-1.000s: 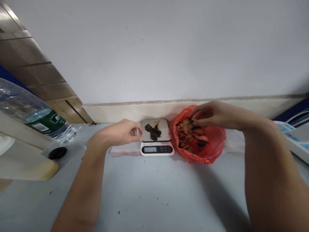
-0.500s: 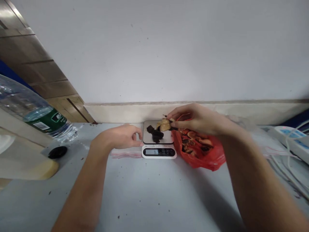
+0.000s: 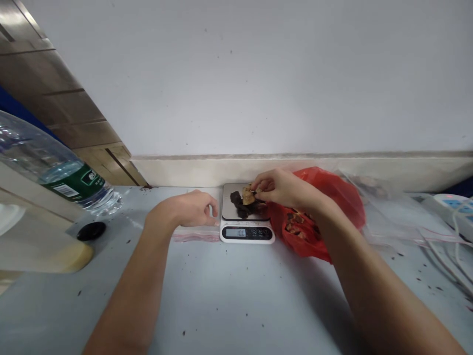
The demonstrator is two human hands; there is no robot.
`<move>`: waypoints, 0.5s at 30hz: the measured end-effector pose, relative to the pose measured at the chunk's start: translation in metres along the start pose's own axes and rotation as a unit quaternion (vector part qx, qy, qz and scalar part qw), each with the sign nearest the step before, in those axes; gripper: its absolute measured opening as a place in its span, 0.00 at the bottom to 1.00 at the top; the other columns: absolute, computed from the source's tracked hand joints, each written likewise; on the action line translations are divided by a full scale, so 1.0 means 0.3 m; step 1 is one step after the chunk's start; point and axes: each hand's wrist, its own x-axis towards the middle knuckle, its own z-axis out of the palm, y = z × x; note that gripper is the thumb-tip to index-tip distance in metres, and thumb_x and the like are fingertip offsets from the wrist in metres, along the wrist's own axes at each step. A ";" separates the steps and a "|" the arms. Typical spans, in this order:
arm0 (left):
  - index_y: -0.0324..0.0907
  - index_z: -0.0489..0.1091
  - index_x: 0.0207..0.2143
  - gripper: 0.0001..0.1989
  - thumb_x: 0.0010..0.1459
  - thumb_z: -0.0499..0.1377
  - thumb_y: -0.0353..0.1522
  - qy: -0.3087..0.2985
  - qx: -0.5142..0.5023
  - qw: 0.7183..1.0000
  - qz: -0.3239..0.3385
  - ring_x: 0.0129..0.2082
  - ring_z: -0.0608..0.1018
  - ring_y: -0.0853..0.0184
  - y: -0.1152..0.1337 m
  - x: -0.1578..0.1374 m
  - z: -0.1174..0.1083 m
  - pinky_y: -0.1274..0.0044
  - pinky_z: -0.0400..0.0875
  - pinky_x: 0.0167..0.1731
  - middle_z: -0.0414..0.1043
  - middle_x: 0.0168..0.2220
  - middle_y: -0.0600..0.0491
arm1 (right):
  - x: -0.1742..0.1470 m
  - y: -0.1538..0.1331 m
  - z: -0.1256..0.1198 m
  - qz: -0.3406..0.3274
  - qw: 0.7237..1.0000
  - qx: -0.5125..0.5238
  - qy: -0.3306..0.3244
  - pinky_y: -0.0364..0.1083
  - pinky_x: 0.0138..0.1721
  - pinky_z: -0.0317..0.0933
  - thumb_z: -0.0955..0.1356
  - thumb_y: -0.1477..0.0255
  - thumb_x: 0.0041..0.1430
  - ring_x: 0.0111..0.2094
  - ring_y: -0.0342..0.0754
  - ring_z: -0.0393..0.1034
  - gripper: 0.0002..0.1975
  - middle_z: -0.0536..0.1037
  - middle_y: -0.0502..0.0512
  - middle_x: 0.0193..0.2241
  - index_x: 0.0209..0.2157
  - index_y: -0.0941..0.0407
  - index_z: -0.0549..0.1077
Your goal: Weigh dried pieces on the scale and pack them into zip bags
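A small digital scale [image 3: 247, 234] carries dark dried pieces [image 3: 242, 207] and a pale tan dried slice [image 3: 248, 196] on its metal plate. Over the plate's right side, my right hand [image 3: 281, 188] has its thumb and fingers pinched on a dried slice, partly hidden by the fingertips. Beside the scale, my left hand [image 3: 195, 209] rests by a clear zip bag [image 3: 195, 234]; its fingers are curved, thumb and forefinger apart, nothing between them. A red plastic bag [image 3: 332, 192] full of dried slices [image 3: 301, 229] lies under my right wrist. The display appears to read 10.0.
To the left are a large water bottle [image 3: 74, 172], a black cap [image 3: 91, 230] and a cloudy plastic container [image 3: 40, 241]. A clear bag [image 3: 391, 212] and a white power strip [image 3: 456, 209] with cables lie at the right. A wall [image 3: 258, 88] stands behind.
My right hand has lowered onto the plate, and a tan slice now sits among the dark pieces. The reading rose from about 9.7. More of the red bag shows behind my hand.
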 end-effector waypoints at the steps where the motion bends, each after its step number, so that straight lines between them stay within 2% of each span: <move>1: 0.48 0.77 0.43 0.15 0.52 0.60 0.37 0.001 0.001 1.000 -0.001 0.40 0.81 0.59 0.002 -0.004 -0.002 0.75 0.69 0.32 0.82 0.45 0.51 | -0.004 0.000 -0.007 0.000 1.000 0.024 -0.006 0.42 0.39 0.70 0.69 0.82 0.58 0.37 0.49 0.80 0.09 0.84 0.53 0.33 0.34 0.55 0.78; 5: 0.47 0.76 0.42 0.15 0.53 0.60 0.40 0.015 0.013 1.000 -0.001 0.40 0.81 0.59 0.002 -0.012 -0.012 0.74 0.70 0.34 0.81 0.46 0.50 | -0.030 0.005 -0.057 0.005 0.995 0.098 0.016 0.44 0.40 0.70 0.70 0.75 0.58 0.37 0.49 0.79 0.04 0.84 0.53 0.34 0.35 0.55 0.78; 9: 0.47 0.74 0.41 0.20 0.42 0.68 0.39 0.006 0.037 0.999 -0.012 0.41 0.81 0.58 -0.012 0.019 0.002 0.75 0.70 0.33 0.80 0.46 0.50 | -0.084 0.025 -0.140 -0.020 0.991 0.129 0.040 0.45 0.40 0.68 0.72 0.68 0.52 0.37 0.50 0.76 0.07 0.83 0.55 0.34 0.33 0.55 0.78; 12: 0.47 0.74 0.38 0.23 0.35 0.70 0.32 -0.014 0.059 0.998 -0.028 0.36 0.80 0.59 -0.015 0.054 0.023 0.76 0.68 0.28 0.81 0.41 0.52 | -0.146 0.052 -0.206 -0.050 0.994 0.098 0.021 0.46 0.37 0.67 0.71 0.62 0.49 0.34 0.50 0.74 0.10 0.82 0.57 0.33 0.30 0.54 0.79; 14: 0.45 0.75 0.34 0.18 0.35 0.68 0.29 -0.018 0.058 0.998 -0.030 0.33 0.80 0.59 -0.017 0.068 0.031 0.75 0.66 0.26 0.81 0.37 0.52 | -0.184 0.074 -0.238 -0.043 0.998 0.039 -0.007 0.46 0.33 0.66 0.70 0.60 0.48 0.31 0.50 0.72 0.12 0.82 0.57 0.29 0.26 0.53 0.80; 15: 0.44 0.75 0.32 0.15 0.36 0.66 0.28 -0.019 0.053 0.998 -0.027 0.33 0.80 0.58 -0.019 0.071 0.031 0.75 0.66 0.27 0.81 0.36 0.52 | -0.198 0.085 -0.248 -0.028 1.000 0.005 0.008 0.46 0.31 0.66 0.71 0.60 0.47 0.29 0.49 0.72 0.11 0.81 0.56 0.26 0.23 0.53 0.80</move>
